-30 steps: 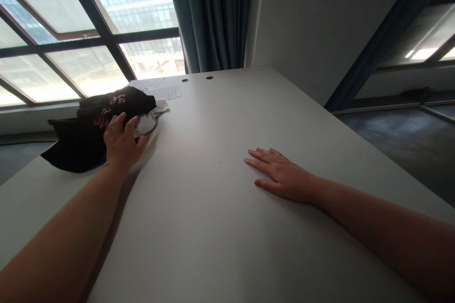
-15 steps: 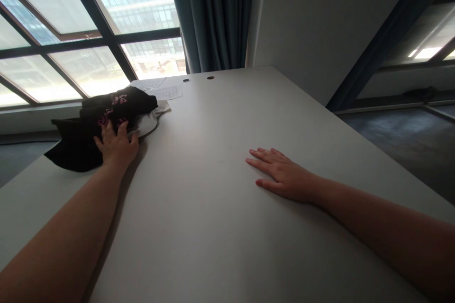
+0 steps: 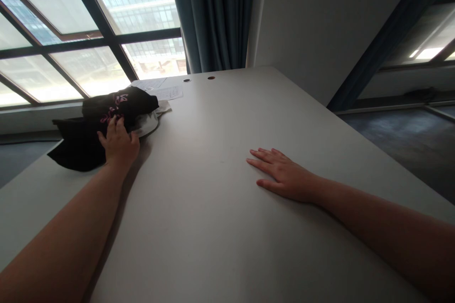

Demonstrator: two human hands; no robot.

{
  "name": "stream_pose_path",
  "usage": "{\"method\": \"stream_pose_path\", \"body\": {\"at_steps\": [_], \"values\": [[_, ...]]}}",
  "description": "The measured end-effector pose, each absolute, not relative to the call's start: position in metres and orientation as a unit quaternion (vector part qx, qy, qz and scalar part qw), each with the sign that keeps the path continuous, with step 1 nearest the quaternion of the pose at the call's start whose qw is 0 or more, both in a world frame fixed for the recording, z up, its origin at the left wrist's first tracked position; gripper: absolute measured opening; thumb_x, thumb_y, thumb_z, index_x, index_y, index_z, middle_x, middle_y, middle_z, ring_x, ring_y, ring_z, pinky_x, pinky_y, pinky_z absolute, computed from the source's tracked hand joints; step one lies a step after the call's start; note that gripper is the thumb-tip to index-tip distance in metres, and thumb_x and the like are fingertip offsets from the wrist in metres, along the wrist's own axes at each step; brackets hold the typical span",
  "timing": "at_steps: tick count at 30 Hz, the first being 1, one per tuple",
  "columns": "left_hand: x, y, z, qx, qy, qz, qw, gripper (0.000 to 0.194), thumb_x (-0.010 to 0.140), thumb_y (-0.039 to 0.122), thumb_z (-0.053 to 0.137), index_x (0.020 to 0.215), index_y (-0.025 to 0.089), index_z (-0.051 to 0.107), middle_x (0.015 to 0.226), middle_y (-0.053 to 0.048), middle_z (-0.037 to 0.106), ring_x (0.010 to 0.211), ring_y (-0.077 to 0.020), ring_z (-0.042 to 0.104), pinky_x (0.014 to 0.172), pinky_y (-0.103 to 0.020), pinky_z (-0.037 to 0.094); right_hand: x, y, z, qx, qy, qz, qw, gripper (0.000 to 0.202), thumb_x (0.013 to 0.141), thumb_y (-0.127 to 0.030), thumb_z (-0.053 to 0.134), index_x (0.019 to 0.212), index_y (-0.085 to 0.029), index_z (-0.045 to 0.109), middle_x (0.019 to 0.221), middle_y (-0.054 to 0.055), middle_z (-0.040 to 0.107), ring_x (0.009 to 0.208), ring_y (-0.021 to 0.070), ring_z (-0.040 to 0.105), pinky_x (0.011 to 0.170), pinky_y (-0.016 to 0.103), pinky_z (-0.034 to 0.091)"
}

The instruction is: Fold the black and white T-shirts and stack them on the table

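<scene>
A crumpled black cloth [image 3: 83, 142] with pink markings lies at the left side of the white table [image 3: 199, 227]. My left hand [image 3: 121, 144] rests on its right part, fingers spread on the fabric and not visibly wrapped round it. Beside that hand, a whitish piece of material [image 3: 146, 124] shows from under the black cloth. My right hand [image 3: 284, 176] lies palm down on the bare tabletop right of the middle, fingers apart, holding nothing.
Printed papers [image 3: 167, 93] lie at the far left of the table, behind the cloth. Two round holes are near the far edge. Beyond stand a window [image 3: 149, 0], a dark blue curtain [image 3: 216, 19] and a grey wall [image 3: 302, 23].
The fingers of my left hand have drawn a little closer together on the cloth, and the pink-marked fabric has shifted slightly. My right hand has stayed in place.
</scene>
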State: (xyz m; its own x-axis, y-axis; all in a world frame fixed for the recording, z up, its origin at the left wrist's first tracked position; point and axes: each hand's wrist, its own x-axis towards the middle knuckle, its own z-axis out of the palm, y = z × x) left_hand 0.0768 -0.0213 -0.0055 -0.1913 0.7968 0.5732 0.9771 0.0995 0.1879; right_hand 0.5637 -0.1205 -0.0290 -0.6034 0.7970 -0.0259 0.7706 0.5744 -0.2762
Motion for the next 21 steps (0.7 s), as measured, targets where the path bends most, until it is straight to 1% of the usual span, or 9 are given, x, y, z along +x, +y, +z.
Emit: {"method": "stream_pose_path", "body": {"at_steps": [3,6,9,11,14,16,18,21], "values": [[0.083,-0.024,-0.001,-0.636,-0.699,-0.268,0.186,0.06,0.103,0.027,0.041,0.158,0.004,0.039,0.17,-0.022,0.036,0.159,-0.0293,0.031,0.131,-0.059,0.012,0.563,-0.121,-0.028,-0.444,-0.885,0.13,0.046,0.07,0.104,-0.06,0.047,0.165,-0.027,0.045,0.175,0.013,0.03,0.161,0.0381,0.027,0.129,0.065,0.019],[0.089,-0.026,0.001,-0.665,-0.676,-0.253,0.189,0.062,0.1,0.026,0.042,0.158,0.003,0.039,0.169,-0.021,0.037,0.159,-0.0278,0.032,0.132,-0.052,0.012,0.563,-0.121,-0.028,-0.447,-0.884,0.132,0.042,0.07,0.104,-0.06,0.048,0.165,-0.026,0.045,0.175,0.014,0.029,0.162,0.0384,0.026,0.129,0.064,0.018],[0.093,-0.026,0.002,-0.696,-0.648,-0.247,0.186,0.061,0.099,0.023,0.041,0.157,0.003,0.042,0.169,-0.021,0.039,0.158,-0.0262,0.033,0.131,-0.045,0.019,0.564,-0.121,-0.03,-0.442,-0.885,0.133,0.051,0.069,0.104,-0.06,0.048,0.165,-0.028,0.046,0.175,0.013,0.029,0.161,0.0393,0.027,0.129,0.066,0.019],[0.096,-0.026,0.002,-0.722,-0.618,-0.249,0.187,0.06,0.099,0.023,0.039,0.157,0.004,0.043,0.168,-0.021,0.04,0.159,-0.0251,0.034,0.13,-0.042,0.023,0.565,-0.12,-0.031,-0.44,-0.887,0.131,0.054,0.069,0.104,-0.061,0.047,0.165,-0.028,0.045,0.175,0.013,0.03,0.161,0.0397,0.028,0.129,0.067,0.019],[0.106,-0.029,0.001,-0.777,-0.564,-0.223,0.171,0.061,0.099,0.024,0.039,0.159,0.012,0.043,0.167,-0.016,0.045,0.157,-0.0245,0.038,0.13,-0.043,0.024,0.565,-0.12,-0.03,-0.442,-0.887,0.126,0.048,0.07,0.104,-0.062,0.046,0.165,-0.027,0.045,0.175,0.014,0.03,0.16,0.0394,0.029,0.129,0.066,0.02],[0.115,-0.032,-0.001,-0.816,-0.526,-0.188,0.149,0.061,0.098,0.026,0.042,0.158,0.017,0.046,0.164,-0.014,0.049,0.154,-0.0264,0.042,0.13,-0.044,0.024,0.564,-0.12,-0.029,-0.445,-0.886,0.125,0.044,0.07,0.105,-0.062,0.046,0.165,-0.027,0.045,0.175,0.013,0.029,0.161,0.0385,0.028,0.129,0.064,0.02],[0.123,-0.033,-0.005,-0.835,-0.503,-0.173,0.139,0.061,0.097,0.029,0.047,0.157,0.018,0.049,0.163,-0.014,0.05,0.153,-0.0294,0.043,0.131,-0.047,0.022,0.563,-0.121,-0.028,-0.447,-0.884,0.128,0.042,0.07,0.104,-0.061,0.047,0.165,-0.027,0.045,0.176,0.012,0.029,0.161,0.0379,0.027,0.13,0.063,0.019],[0.125,-0.032,-0.01,-0.814,-0.526,-0.197,0.147,0.063,0.096,0.032,0.052,0.157,0.018,0.048,0.166,-0.016,0.045,0.156,-0.0331,0.037,0.133,-0.053,0.015,0.562,-0.121,-0.028,-0.449,-0.883,0.133,0.04,0.07,0.104,-0.06,0.048,0.165,-0.026,0.044,0.176,0.013,0.028,0.162,0.0382,0.026,0.13,0.063,0.018]]}}
